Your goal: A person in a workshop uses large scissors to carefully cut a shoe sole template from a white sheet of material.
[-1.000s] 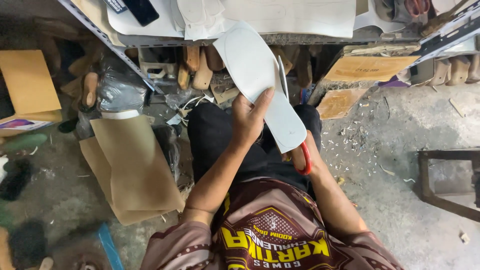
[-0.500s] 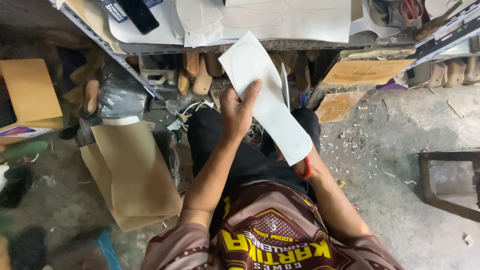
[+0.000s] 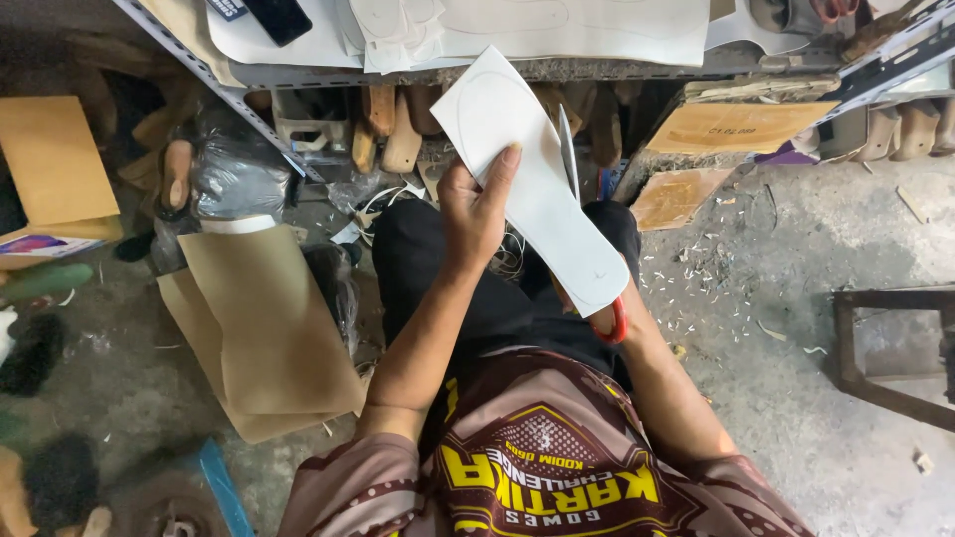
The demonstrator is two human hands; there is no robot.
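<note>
My left hand (image 3: 476, 211) grips a long white sheet piece (image 3: 537, 189) shaped like a shoe sole, held up over my lap. A faint drawn outline runs along the sheet. Scissors with red handles (image 3: 609, 323) stick out from under the sheet's lower right end, and their blade (image 3: 568, 151) shows along the sheet's right edge. My right hand is almost wholly hidden behind the sheet, at the scissor handles; only its wrist and forearm show.
A workbench edge (image 3: 557, 68) with white pattern sheets (image 3: 557, 20) and a dark phone (image 3: 279, 15) runs across the top. Wooden shoe lasts (image 3: 388, 124) hang under it. Brown cardboard (image 3: 264, 328) lies on the floor at left, a dark metal frame (image 3: 885, 348) at right, paper scraps around.
The white sheet has turned and risen in my left hand, its wide end now pointing up toward the bench. My fingers have shifted further up the sheet.
</note>
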